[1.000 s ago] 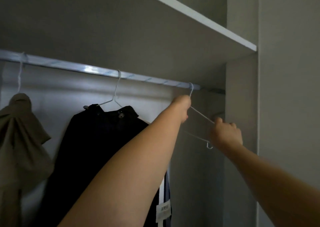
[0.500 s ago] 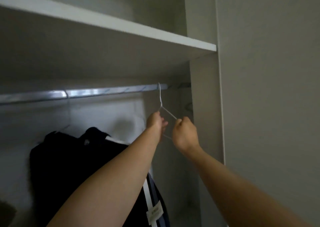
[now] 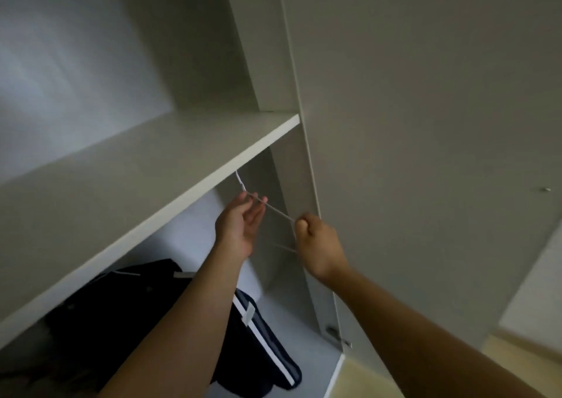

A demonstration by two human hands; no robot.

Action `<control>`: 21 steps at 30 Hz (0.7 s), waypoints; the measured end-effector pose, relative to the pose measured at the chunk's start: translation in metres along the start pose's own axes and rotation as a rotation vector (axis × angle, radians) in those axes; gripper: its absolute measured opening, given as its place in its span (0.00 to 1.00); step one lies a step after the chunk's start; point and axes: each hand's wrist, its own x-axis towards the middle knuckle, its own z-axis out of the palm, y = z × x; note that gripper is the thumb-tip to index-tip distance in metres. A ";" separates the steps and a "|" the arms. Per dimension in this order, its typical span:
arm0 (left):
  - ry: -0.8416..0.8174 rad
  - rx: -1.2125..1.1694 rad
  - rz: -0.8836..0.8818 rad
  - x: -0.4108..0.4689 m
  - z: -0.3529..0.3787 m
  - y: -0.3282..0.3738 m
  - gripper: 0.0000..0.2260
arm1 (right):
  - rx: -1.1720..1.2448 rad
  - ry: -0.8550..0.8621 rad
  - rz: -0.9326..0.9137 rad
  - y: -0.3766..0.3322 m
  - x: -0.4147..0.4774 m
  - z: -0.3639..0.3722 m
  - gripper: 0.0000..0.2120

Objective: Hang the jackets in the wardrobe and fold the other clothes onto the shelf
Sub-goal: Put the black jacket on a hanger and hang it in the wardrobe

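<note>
Shelf: the shelf (image 3: 152,227) now cuts slantwise across the left of the view. A second ago the rod showed plainly under it. Now the board's front edge hides the rod.
Jacket: a black jacket (image 3: 121,315) hangs low at the left, under the shelf. It is on its own hanger and well apart from both hands. The khaki garment seen a second ago is out of view.
Left hand: the left hand (image 3: 240,224) gripped the wire near the neck half a second ago. Now its fingers are loose and spread, with the tips just touching the wire and nothing held.
Hanger: the bare hanger (image 3: 275,212) sits between the hands, just inside the wardrobe's right wall. Its neck runs up behind the shelf edge, so I cannot tell whether the hook is still on the rod.
Right hand: the right hand (image 3: 316,242) keeps a closed fist round the hanger's right end, as before.
Door: the open door (image 3: 425,154) fills the right side, with pale floor below it.
Meaning: the grip has passed to one hand, which looks like the hanger being taken down for the next jacket. No loose garment is in view. The shelf carries nothing that I can see, so the folding seems not yet begun.
</note>
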 end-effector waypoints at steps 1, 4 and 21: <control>0.007 0.002 -0.019 -0.015 0.004 -0.002 0.13 | -0.009 -0.016 0.031 -0.008 -0.013 -0.015 0.12; 0.024 0.102 -0.080 -0.062 0.016 -0.016 0.14 | -0.014 -0.033 0.153 -0.020 -0.053 -0.055 0.14; -0.571 0.874 -0.545 -0.344 0.133 -0.302 0.03 | -0.381 0.113 0.677 0.078 -0.358 -0.343 0.17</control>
